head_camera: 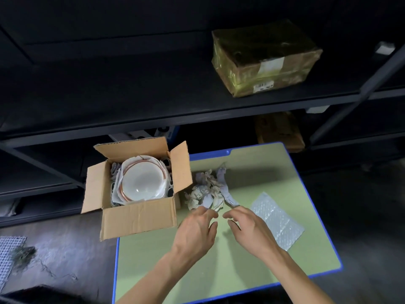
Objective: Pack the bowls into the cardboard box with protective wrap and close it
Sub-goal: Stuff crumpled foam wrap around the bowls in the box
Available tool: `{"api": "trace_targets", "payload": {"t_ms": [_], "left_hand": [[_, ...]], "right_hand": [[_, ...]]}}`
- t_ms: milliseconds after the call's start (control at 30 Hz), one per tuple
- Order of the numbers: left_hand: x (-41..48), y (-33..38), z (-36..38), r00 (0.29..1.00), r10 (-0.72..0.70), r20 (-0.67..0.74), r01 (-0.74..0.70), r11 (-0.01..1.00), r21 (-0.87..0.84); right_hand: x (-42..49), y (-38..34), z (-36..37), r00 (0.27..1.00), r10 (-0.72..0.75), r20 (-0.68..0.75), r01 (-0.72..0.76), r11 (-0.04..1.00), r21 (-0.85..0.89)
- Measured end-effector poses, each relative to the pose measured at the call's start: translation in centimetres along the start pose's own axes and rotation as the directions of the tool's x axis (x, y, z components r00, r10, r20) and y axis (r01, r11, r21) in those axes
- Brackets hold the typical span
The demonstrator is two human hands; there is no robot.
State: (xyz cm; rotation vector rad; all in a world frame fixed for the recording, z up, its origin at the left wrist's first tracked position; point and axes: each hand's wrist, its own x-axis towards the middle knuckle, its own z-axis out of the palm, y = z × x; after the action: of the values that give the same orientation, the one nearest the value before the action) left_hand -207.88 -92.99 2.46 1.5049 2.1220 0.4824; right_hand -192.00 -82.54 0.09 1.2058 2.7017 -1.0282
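Your left hand [197, 229], fingers loosely spread, touches the crumpled paper [208, 191] lying mid-worktop [219, 270]. Your right hand [249, 227] meets its strip end; I cannot tell whether it pinches. The open cardboard box [140, 218] at the far-left corner holds paper-nested bowls [140, 183].

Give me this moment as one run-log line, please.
bowls in open box | left hand, right hand at crumpled paper | bubble wrap on mat
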Motion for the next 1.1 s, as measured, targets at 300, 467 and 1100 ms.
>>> {"api": "trace_targets", "payload": {"t_ms": [300, 467, 1100], "left_hand": [[2.6, -0.3, 1.7, 0.995, -0.083, 0.047, 0.079, 0.993, 0.084], [2.8, -0.2, 1.2, 0.99, -0.137, -0.019, 0.138, 0.975, 0.172], [3.1, -0.2, 1.1, 0.974, -0.201, -0.104, 0.182, 0.968, -0.171]], "right_hand": [[3.1, 2.0, -1.1, 0.994, 0.108, -0.018, -0.109, 0.992, -0.062], [6.9, 0.7, -1.1, 0.995, -0.007, -0.102, -0.003, 0.995, -0.1], [10.7, -2.0, -2.2, 0.967, -0.193, -0.164, 0.173, 0.976, -0.13]]}}
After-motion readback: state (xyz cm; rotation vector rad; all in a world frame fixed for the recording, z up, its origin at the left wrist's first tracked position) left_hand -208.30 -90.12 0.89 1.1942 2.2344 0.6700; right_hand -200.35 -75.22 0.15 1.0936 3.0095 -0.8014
